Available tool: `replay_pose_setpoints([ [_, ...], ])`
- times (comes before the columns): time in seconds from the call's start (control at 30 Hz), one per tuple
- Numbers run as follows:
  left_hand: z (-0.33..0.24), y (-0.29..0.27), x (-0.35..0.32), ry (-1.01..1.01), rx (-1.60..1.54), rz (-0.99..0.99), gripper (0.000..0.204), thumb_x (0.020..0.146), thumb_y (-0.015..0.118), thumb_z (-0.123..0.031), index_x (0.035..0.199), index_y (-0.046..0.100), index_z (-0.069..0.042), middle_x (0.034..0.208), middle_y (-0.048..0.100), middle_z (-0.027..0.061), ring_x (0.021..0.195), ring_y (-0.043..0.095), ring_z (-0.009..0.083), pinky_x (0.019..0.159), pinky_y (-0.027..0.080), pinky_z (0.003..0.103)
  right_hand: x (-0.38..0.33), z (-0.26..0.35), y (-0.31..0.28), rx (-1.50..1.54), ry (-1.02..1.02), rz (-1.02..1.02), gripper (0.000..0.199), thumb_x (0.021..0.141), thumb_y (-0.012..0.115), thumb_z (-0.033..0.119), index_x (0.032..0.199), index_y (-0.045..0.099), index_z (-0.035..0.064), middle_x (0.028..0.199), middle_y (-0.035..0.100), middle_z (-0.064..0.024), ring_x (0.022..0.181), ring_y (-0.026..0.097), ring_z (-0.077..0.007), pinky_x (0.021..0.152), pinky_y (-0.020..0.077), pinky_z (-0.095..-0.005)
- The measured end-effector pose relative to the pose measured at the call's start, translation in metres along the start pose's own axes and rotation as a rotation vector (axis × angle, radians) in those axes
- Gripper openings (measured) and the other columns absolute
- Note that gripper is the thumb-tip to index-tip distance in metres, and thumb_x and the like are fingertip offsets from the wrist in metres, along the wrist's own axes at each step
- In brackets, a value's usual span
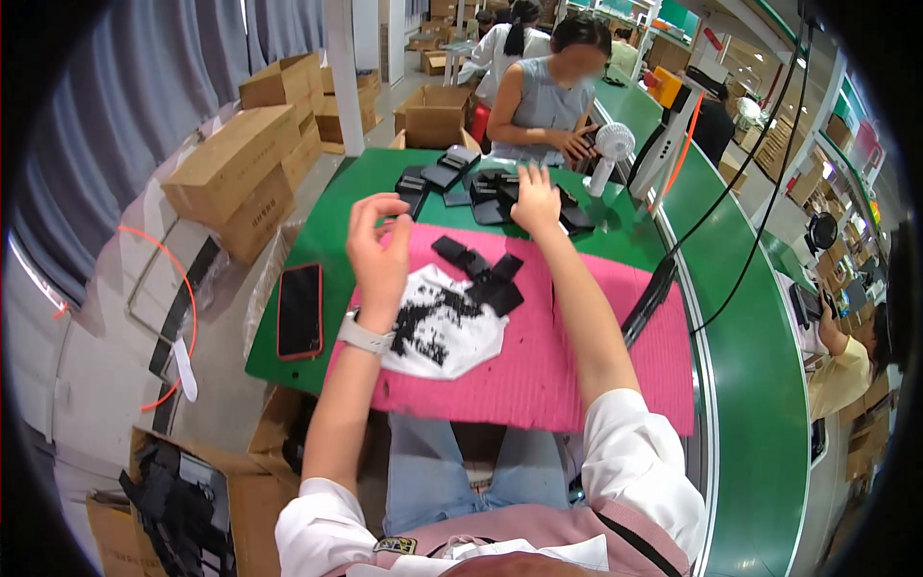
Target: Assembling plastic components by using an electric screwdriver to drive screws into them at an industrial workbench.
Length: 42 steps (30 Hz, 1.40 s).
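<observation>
My left hand [378, 255] is raised over the left side of the pink ribbed mat [538, 385], fingers loosely bent and nothing visible in them. My right hand [536, 200] reaches to the far side of the table, fingers spread at a pile of flat black plastic parts [492, 209]; no grip on any of them shows. More black parts [450, 169] lie left of that pile. On the mat, between my forearms, sit several black plastic pieces [496, 295]. Beside them a white sheet [461, 348] carries many tiny black bits.
A red-edged phone [300, 313] lies on the green table [336, 207]. Black cables [652, 300] hang over the mat's right side. Across the table, a person [538, 106] handles a dark item near a white fan [613, 144]. Cardboard boxes [231, 159] stand at left.
</observation>
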<state>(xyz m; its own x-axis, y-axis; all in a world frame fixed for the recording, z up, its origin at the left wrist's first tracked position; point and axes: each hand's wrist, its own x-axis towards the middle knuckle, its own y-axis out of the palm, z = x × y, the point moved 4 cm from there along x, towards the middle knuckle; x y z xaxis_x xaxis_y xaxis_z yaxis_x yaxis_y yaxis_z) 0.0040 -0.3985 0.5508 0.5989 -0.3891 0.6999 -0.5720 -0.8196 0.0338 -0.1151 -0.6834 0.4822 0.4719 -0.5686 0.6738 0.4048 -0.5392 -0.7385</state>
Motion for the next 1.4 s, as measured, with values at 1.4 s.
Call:
replay_pose_setpoints([
  [1.4, 0.041, 0.057, -0.037, -0.726, -0.632, 0.262, 0.022, 0.091, 0.052, -0.009, 0.111, 0.054, 0.0, 0.099, 0.061, 0.0038, 0.084, 0.056, 0.0074, 0.073, 0.044, 0.022, -0.083, 0.031, -0.099, 0.457, -0.659, 0.213, 0.047, 0.069, 0.059, -0.004, 0.115, 0.056, 0.0076, 0.11, 0.061, -0.01, 0.113, 0.053, -0.028, 0.09, 0.0447, -0.0379],
])
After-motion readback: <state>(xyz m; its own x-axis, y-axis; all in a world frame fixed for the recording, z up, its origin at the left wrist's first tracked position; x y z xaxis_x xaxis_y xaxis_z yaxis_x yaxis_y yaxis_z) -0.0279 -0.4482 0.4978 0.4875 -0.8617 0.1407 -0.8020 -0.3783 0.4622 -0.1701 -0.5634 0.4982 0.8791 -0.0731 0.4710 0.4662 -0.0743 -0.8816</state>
